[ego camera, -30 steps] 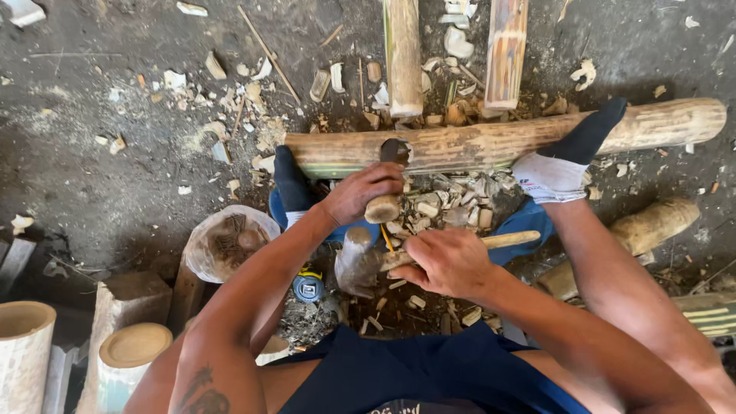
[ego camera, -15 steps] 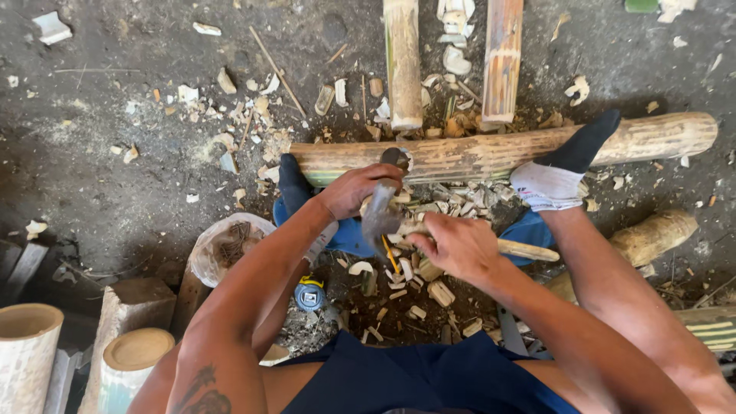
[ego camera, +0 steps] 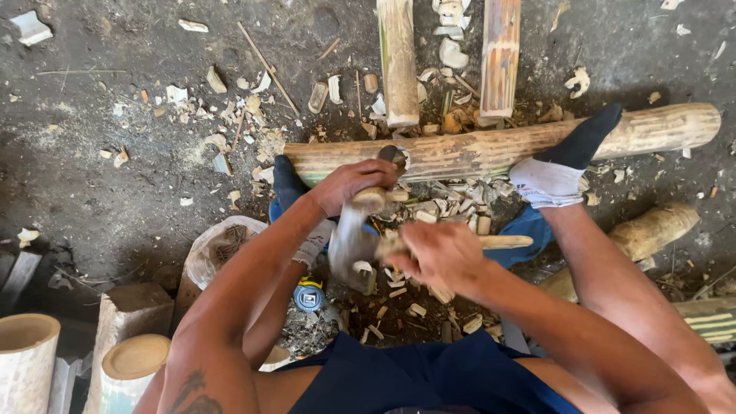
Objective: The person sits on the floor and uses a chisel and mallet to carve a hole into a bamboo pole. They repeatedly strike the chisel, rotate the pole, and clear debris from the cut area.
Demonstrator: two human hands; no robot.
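Bamboo piece [ego camera: 373, 199] in left hand [ego camera: 349, 184] grip, right hand [ego camera: 437, 253] gripping one blade [ego camera: 353, 245], perhaps.

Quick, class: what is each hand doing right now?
Left hand: closed around a short bamboo piece.
Right hand: closed on a blade's wooden handle.

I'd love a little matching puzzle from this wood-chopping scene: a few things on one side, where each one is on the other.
Things:
1. long bamboo pole
2. left hand
3. round blue tape measure
4. cut pale bamboo tube

Places:
A. bottom-left corner
B. lying crosswise under both socked feet
C. on the ground beneath the left forearm
D. gripping a short wooden piece

Pairs: 1-B, 2-D, 3-C, 4-A
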